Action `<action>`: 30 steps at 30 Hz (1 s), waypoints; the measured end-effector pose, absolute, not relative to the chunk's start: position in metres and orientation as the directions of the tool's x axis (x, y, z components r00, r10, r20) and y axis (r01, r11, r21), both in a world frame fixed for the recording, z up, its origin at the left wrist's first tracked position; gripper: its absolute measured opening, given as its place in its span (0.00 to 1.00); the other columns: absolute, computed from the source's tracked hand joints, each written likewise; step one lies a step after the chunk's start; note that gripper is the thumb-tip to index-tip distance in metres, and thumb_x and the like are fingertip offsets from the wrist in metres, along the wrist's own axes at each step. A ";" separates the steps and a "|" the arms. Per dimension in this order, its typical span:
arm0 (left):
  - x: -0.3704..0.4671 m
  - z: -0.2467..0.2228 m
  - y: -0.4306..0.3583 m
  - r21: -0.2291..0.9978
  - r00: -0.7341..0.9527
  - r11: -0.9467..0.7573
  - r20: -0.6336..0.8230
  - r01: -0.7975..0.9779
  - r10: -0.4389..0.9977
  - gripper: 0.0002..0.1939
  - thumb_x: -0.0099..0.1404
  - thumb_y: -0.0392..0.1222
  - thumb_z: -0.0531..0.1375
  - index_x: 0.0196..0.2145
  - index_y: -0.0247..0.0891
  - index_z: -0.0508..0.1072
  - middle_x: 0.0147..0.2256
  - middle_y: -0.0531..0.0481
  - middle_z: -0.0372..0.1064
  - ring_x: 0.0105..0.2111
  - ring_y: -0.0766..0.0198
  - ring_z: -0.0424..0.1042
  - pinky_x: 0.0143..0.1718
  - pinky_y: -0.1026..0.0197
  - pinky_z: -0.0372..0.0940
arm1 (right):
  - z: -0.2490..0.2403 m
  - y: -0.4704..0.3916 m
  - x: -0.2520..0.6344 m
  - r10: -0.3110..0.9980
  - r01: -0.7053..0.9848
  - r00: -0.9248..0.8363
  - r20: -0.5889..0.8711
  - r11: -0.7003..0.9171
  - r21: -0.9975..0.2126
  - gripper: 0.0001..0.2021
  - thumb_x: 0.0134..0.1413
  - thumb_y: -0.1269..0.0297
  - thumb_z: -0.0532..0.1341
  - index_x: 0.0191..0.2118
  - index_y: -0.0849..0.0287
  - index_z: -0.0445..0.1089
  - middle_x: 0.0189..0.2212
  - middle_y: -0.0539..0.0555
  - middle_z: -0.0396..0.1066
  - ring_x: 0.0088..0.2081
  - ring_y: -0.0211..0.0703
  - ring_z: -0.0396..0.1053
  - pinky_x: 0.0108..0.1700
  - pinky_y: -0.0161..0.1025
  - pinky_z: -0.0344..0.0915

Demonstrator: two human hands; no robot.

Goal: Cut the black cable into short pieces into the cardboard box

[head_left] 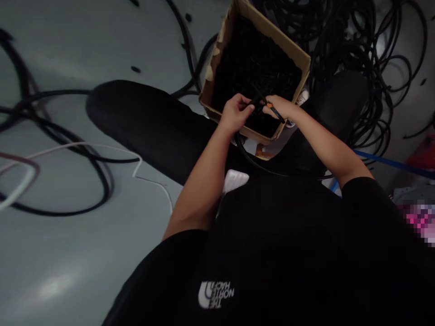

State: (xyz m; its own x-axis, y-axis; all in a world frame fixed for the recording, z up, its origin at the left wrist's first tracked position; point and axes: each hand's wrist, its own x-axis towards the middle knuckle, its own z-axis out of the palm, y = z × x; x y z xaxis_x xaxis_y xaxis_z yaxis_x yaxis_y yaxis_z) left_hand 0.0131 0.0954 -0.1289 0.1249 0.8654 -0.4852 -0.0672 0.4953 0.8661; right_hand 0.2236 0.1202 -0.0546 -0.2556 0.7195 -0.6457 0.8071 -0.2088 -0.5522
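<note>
My left hand (237,113) is closed around the end of a black cable or hose (253,163), held over the near side of a cardboard box (288,43). From that hand it curves down and runs across my lap to the right. My right hand (281,107) grips a cutting tool with black and orange handles (277,112), probably scissors or snips. Its jaws sit close to the cable end, too dark to tell whether they touch it. Many short black pieces (258,59) fill the box between my knees.
Tangled black cable (360,50) lies beyond the box at the right. Looser black loops (54,213) and a thin white cord (154,182) cross the grey floor at left. A white object (235,179) rests at my lap. Small black bits (135,69) are scattered about.
</note>
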 end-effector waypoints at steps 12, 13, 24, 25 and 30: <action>0.003 -0.157 0.093 0.871 0.147 0.468 -0.488 0.153 0.860 0.16 0.62 0.39 0.80 0.34 0.47 0.75 0.35 0.46 0.74 0.59 0.39 0.79 0.73 0.42 0.73 | -0.056 0.102 0.208 0.584 0.728 -0.180 -0.792 -0.463 -0.506 0.15 0.82 0.68 0.64 0.36 0.52 0.66 0.20 0.44 0.64 0.24 0.42 0.67 0.31 0.36 0.63; 0.002 -0.163 0.092 0.864 0.143 0.470 -0.496 0.182 0.857 0.16 0.62 0.38 0.79 0.34 0.47 0.75 0.36 0.46 0.74 0.59 0.38 0.79 0.74 0.42 0.72 | -0.058 0.099 0.207 0.580 0.743 -0.176 -0.795 -0.452 -0.494 0.15 0.81 0.69 0.64 0.36 0.52 0.66 0.19 0.44 0.63 0.24 0.42 0.67 0.32 0.36 0.63; -0.002 -0.194 0.091 0.794 0.057 0.583 -0.599 0.170 0.799 0.18 0.68 0.40 0.78 0.37 0.47 0.71 0.37 0.46 0.74 0.56 0.41 0.81 0.65 0.42 0.79 | -0.082 0.090 0.209 0.591 0.763 -0.170 -0.789 -0.427 -0.485 0.17 0.74 0.75 0.65 0.32 0.53 0.64 0.24 0.45 0.63 0.30 0.40 0.67 0.35 0.34 0.61; -0.001 -0.192 0.092 0.772 0.037 0.622 -0.631 0.130 0.775 0.17 0.70 0.42 0.78 0.39 0.46 0.72 0.37 0.46 0.73 0.54 0.42 0.82 0.63 0.41 0.79 | -0.083 0.091 0.209 0.563 0.725 -0.155 -0.812 -0.494 -0.480 0.16 0.74 0.74 0.65 0.34 0.52 0.64 0.24 0.45 0.64 0.29 0.41 0.68 0.34 0.35 0.64; 0.000 -0.169 0.095 0.681 0.085 0.722 -0.718 -0.123 0.691 0.13 0.77 0.45 0.75 0.52 0.44 0.77 0.36 0.49 0.73 0.46 0.47 0.85 0.53 0.45 0.82 | -0.080 0.098 0.211 0.560 0.570 -0.170 -0.811 -0.615 -0.544 0.13 0.70 0.78 0.65 0.39 0.52 0.66 0.28 0.45 0.66 0.31 0.43 0.70 0.38 0.38 0.73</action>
